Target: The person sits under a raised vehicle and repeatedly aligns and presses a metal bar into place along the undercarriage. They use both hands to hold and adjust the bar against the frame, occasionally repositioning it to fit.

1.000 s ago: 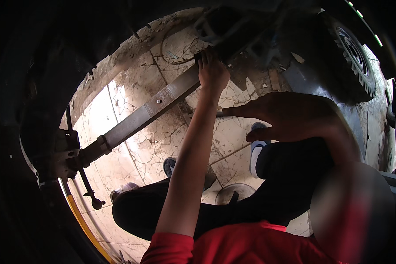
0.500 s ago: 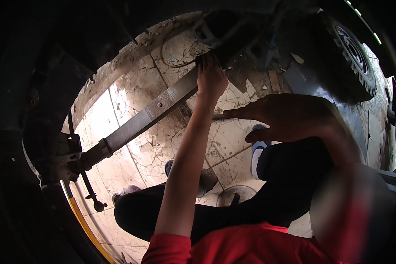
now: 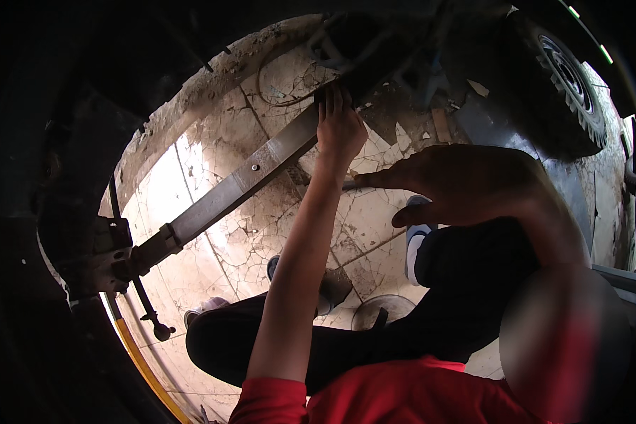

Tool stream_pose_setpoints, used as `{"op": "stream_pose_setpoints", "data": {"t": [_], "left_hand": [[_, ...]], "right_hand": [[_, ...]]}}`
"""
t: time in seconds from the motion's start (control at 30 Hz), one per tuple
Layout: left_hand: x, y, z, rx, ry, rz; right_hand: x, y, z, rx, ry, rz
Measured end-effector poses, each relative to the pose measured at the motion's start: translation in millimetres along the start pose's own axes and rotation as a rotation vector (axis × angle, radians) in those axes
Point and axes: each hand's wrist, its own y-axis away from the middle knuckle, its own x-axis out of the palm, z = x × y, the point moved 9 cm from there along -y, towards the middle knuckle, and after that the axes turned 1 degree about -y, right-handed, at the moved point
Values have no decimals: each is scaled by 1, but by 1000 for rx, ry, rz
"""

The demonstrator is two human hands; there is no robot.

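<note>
My left hand (image 3: 339, 124) reaches up to a long flat steel bar (image 3: 268, 159), its fingers curled over a dark section beneath the vehicle. The bar runs diagonally to a dark joint assembly (image 3: 116, 265) at left, where a rod with a ball end (image 3: 161, 331) hangs down. My right hand (image 3: 459, 184) is held out to the right of my left forearm, fingers stretched and thumb apart; the index fingertip is at a thin grey piece, too small to make out, partly behind it.
A tyre with metal rim (image 3: 565, 78) stands upper right. Cracked floor tiles (image 3: 219, 205), a round metal pan (image 3: 367, 311), a hose (image 3: 261, 81) and a yellow strip (image 3: 141, 360) lie around. Dark undercarriage frames the view. Shoes (image 3: 420, 233) and my black-trousered legs are below.
My left hand has shifted slightly downward since the oldest frame and stays on the bar. My right hand has moved only slightly, fingers still stretched.
</note>
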Motion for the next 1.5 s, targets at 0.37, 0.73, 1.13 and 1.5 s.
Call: {"op": "stream_pose_setpoints", "data": {"t": [0.37, 0.73, 1.13, 1.5], "left_hand": [[-8, 7, -11, -25, -9, -60], [-4, 9, -13, -51, -37, -61], [1, 17, -16, -68, -65, -9], [-10, 3, 3, -87, -2, -42]], "right_hand": [[-5, 5, 2, 38, 14, 11], [-5, 5, 2, 83, -13, 65], [-1, 7, 2, -11, 34, -23], [2, 4, 1, -54, 16, -31]]}}
